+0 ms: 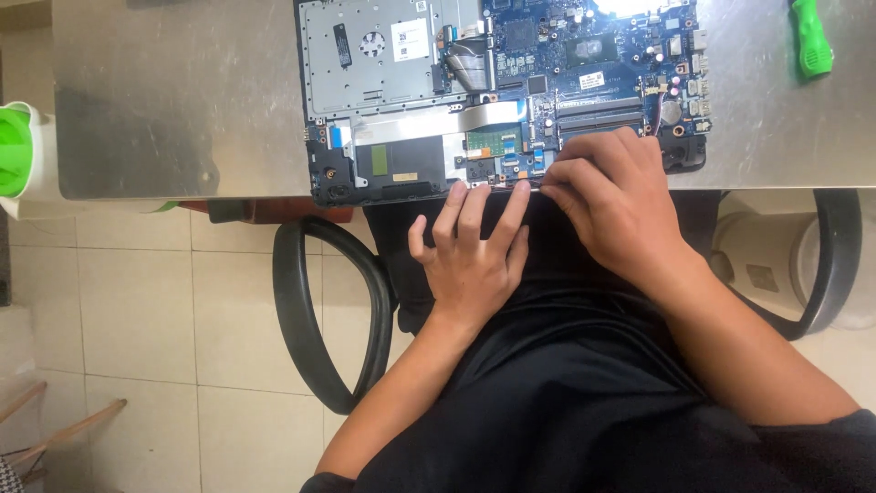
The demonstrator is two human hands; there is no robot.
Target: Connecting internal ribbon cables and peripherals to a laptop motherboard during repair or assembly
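Note:
An opened laptop base [383, 146] lies on a metal table [182, 100], its blue circuit board [593, 64] and silver ribbon cables exposed. My left hand [474, 260] rests with fingers spread, its fingertips touching the laptop's near edge. My right hand [611, 196] is curled over the near right corner of the board, thumb and fingers pinched at a small part by the edge; what it pinches is too small to tell.
A green-handled screwdriver [810, 41] lies at the table's far right. A green and white container [18, 155] stands off the table's left end. Black chair armrests [301, 301] curve on both sides of my lap, over a tiled floor.

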